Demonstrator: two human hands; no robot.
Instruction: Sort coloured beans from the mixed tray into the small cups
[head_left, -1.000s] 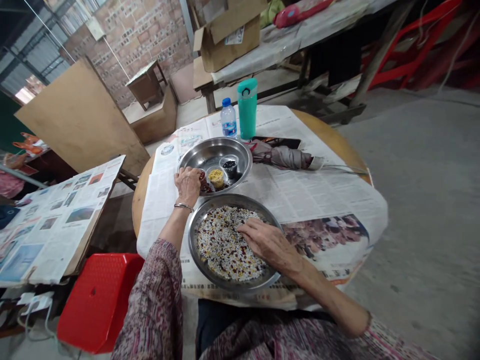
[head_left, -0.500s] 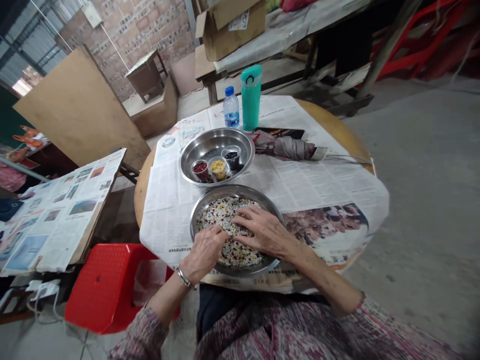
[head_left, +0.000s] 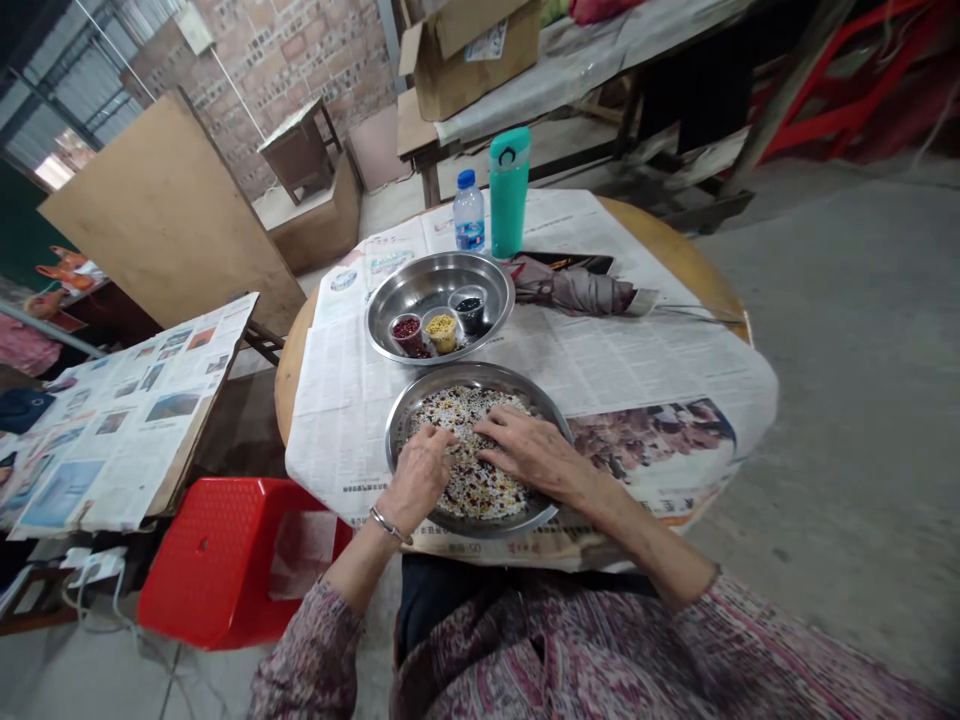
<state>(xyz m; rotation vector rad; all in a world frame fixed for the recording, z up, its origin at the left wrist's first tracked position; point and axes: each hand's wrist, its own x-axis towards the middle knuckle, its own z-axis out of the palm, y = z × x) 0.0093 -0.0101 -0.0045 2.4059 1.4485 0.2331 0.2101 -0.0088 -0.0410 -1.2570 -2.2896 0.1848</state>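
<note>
Round stainless-steel basin (head_left: 400, 425), shallow, upright on newspaper (head_left: 637, 365). Within: loose mix of white grains and beans (head_left: 476, 485), dark red, yellow and blackish pieces scattered throughout. Mix spread thin across the floor, inner wall bare at left.

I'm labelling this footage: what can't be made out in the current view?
Head view:
Left hand: anything pinched is hidden by its fingers.
Dark flat item: partly covered by the grey bundle.
Newspaper: small print too tiny to read.
Cardboard box: top cut off by the upper edge.

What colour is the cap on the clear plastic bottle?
The cap is blue, best in the head view.
</note>
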